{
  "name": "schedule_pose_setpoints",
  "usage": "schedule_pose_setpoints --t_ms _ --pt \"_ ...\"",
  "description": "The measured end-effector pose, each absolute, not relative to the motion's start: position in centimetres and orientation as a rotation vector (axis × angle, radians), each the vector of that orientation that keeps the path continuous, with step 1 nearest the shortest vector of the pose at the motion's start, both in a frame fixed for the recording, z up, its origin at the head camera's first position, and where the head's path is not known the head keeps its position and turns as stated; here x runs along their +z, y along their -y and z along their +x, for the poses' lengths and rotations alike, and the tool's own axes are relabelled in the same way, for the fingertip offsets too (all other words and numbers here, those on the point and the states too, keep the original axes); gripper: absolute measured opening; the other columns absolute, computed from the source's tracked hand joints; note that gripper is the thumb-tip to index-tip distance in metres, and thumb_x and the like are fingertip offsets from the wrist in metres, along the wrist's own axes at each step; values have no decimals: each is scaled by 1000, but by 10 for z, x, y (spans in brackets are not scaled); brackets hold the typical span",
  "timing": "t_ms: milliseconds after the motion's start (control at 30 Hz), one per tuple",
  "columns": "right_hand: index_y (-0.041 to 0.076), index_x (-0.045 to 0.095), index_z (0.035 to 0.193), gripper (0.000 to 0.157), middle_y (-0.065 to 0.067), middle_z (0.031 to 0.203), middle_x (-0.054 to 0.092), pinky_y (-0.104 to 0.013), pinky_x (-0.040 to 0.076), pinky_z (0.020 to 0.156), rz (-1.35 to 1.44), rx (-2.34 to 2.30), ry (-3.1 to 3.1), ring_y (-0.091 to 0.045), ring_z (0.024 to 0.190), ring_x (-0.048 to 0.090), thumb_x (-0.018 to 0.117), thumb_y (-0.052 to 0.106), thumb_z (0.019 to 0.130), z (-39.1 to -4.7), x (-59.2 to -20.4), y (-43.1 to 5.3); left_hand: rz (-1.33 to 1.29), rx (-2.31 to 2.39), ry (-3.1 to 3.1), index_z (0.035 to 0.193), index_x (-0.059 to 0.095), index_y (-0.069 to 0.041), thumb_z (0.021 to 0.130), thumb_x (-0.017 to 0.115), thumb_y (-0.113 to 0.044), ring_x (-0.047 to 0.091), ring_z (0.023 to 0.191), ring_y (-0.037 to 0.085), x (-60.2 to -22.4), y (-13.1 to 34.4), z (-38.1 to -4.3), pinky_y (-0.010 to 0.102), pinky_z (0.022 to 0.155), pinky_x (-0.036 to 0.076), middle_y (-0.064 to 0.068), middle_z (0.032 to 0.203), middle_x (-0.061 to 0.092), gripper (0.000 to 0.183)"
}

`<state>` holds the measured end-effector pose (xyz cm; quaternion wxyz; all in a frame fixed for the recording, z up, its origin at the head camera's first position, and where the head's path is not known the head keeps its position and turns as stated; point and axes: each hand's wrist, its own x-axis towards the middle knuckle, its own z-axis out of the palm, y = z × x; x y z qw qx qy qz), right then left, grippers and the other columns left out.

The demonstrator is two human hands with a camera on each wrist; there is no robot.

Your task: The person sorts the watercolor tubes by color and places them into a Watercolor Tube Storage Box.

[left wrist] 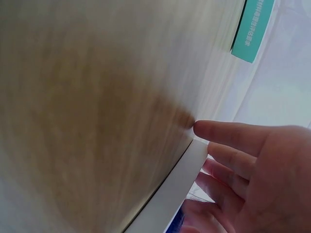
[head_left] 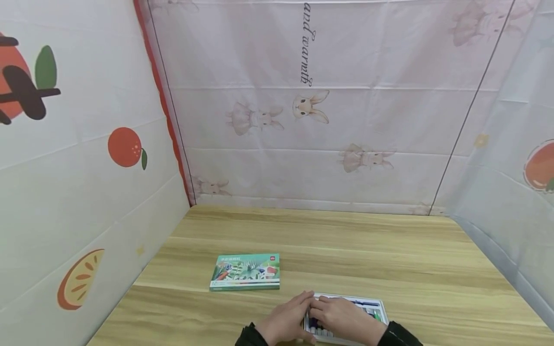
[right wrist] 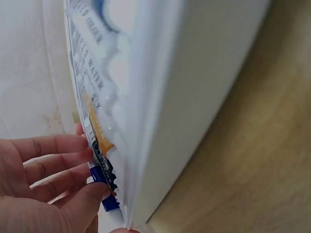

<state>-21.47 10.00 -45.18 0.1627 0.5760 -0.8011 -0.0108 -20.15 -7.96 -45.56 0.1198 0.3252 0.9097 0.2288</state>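
Note:
A white tray (head_left: 384, 310) of paint tubes lies at the table's near side; "WATER" and "COLOUR" show on white tubes (right wrist: 90, 65) in the right wrist view. Over the tray's left part, my right hand (head_left: 346, 319) pinches a paint tube with a dark blue band (right wrist: 98, 175) between thumb and fingers. The tube still lies along the tray's end. My left hand (head_left: 283, 319) rests against the tray's left end, thumb at the near corner and fingers at the far one. In the left wrist view, its fingers look fairly straight beside the tray's white wall (left wrist: 165, 204).
A flat green box (head_left: 245, 275) with a plant picture lies on the wooden table (head_left: 173, 307), behind and left of the tray. Printed cloth walls (head_left: 268, 182) enclose the table at the back and on both sides.

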Motion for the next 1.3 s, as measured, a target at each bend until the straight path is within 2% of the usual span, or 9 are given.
schedule_pose_setpoints --t_ms 267,433,633,800,933,1100,1300 --pt "15 57 97 22 4 98 49 -13 43 64 1641 14 2296 0 83 47 56 24 76 -215 -456 -103 909 695 -2637 129 26 -13 63 57 -53 23 117 10 -456 81 -200 27 85 33 -1 132 22 83" --pt "14 54 104 29 4 103 48 -12 42 68 1646 124 2327 0 90 46 54 25 77 -214 -457 -103 915 707 -2630 129 26 -12 62 57 -53 23 117 11 -457 81 -201 26 85 34 0 132 22 84" --pt "14 54 102 29 5 103 46 -10 39 72 1669 231 2338 3 90 43 53 30 78 -213 -458 -102 909 714 -2622 129 25 -10 63 57 -52 23 117 12 -455 80 -200 26 86 33 2 132 22 85" --pt "12 56 99 23 5 101 46 -9 39 70 1663 199 2316 3 89 44 53 23 79 -213 -460 -101 878 743 -2600 129 25 -11 62 59 -51 23 117 11 -456 80 -201 28 87 32 1 132 22 84" --pt "12 58 97 21 4 101 48 -12 41 70 1635 234 2356 0 90 46 52 23 81 -211 -461 -103 881 740 -2598 129 26 -12 63 59 -50 24 116 11 -456 80 -201 28 86 33 1 132 23 83" --pt "11 58 101 28 2 105 48 -14 42 69 1580 339 2450 -3 93 46 49 30 82 -206 -460 -103 907 732 -2605 129 27 -13 64 59 -49 23 117 12 -455 80 -202 28 87 33 1 132 23 81" --pt "13 58 101 30 4 99 52 -15 43 65 1449 385 2574 -3 87 49 51 32 79 -200 -458 -94 957 680 -2631 129 26 -11 63 57 -52 20 118 12 -459 81 -204 26 89 29 2 132 22 83"
